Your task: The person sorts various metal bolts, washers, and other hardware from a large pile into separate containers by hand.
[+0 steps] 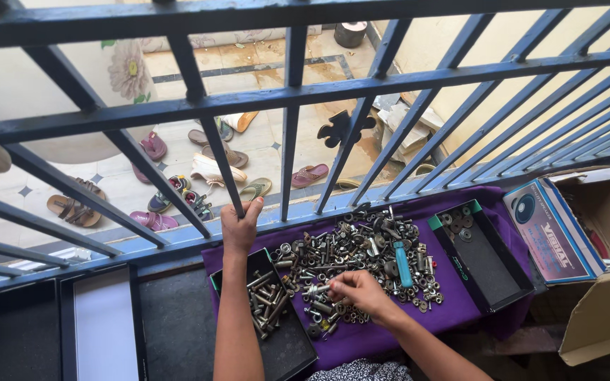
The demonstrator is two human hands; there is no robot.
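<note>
My left hand (240,227) grips the foot of a dark blue railing bar (224,166), just above a black tray (287,342) that holds several long bolts (266,300). My right hand (356,293) rests on a heap of mixed nuts, bolts and washers (365,250) spread on a purple cloth (453,310). Its fingers pinch a bolt (317,288) at the heap's left edge, beside the bolt tray. A light blue handle-like piece (402,264) lies in the heap. To the right stands a second black tray (488,271) with a few washers (458,219) at its far end.
An open cardboard box (591,247) stands at the far right. Two more shallow black trays (58,328) sit at the left. The railing (333,88) runs across the view; far below it lie several sandals and shoes (206,173) on a tiled floor.
</note>
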